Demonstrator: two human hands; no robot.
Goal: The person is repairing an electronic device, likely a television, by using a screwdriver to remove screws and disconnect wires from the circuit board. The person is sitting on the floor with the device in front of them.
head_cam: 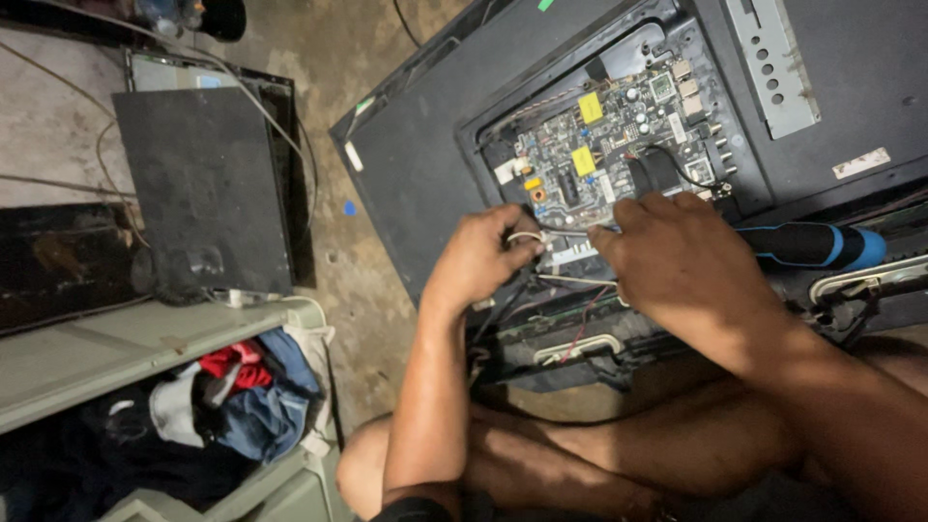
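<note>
White wire: a thin loop pinched in my left hand, fingers curled narrow around it. Its free run heads right toward my right hand, so the long axis lies roughly left-to-right across the gap between both hands. It sits just at the lower edge of the circuit board, which is right above both hands.

My right hand is closed down, fingertips meeting the wire end near the board edge; I can't tell exactly what it pinches, knuckles hide it. A thin pale rod or lead runs between the two hands just below the wire, also left-to-right. A red wire drops down from under my right hand.

Screwdriver with blue and black handle lies just right of my right hand, long axis left-to-right, handle end pointing right; whether it touches the hand I can't tell.

The board sits in the opened back of a dark flat television, tilted diagonally, above and left of my left hand. Well left of my left hand: a dark flat panel on the floor, and below it a pale shelf with bundled clothes.
</note>
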